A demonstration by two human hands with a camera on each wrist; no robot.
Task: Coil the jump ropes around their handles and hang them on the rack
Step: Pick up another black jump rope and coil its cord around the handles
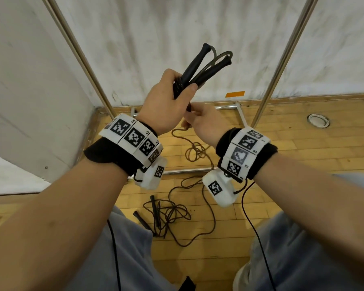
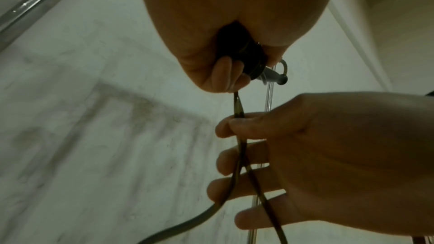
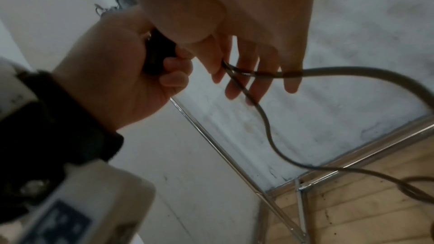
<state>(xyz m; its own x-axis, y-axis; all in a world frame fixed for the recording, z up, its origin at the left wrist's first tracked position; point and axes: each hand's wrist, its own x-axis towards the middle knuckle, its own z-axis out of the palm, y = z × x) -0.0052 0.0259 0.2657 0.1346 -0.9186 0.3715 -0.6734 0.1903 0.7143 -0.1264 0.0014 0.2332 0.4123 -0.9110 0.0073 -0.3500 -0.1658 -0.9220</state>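
Note:
My left hand [image 1: 172, 95] grips the two black handles [image 1: 200, 64] of a jump rope, held upright at chest height with several turns of cord wound round their lower ends. Just below it my right hand [image 1: 200, 120] pinches the dark cord [image 2: 239, 136] between thumb and forefinger, the other fingers loosely spread. In the right wrist view the cord [image 3: 265, 118] runs doubled from that pinch down toward the floor. A second jump rope [image 1: 166, 215] lies tangled on the wooden floor near my knees. The chrome rack's uprights [image 1: 282, 59] rise in front of me.
The rack's base bars [image 1: 187, 170] rest on the wooden floor against a white wall. Loose cord [image 1: 195, 152] loops across the floor inside the rack's footprint. A round floor fitting [image 1: 318, 120] sits at the right. Orange tape [image 1: 235, 94] marks the wall's foot.

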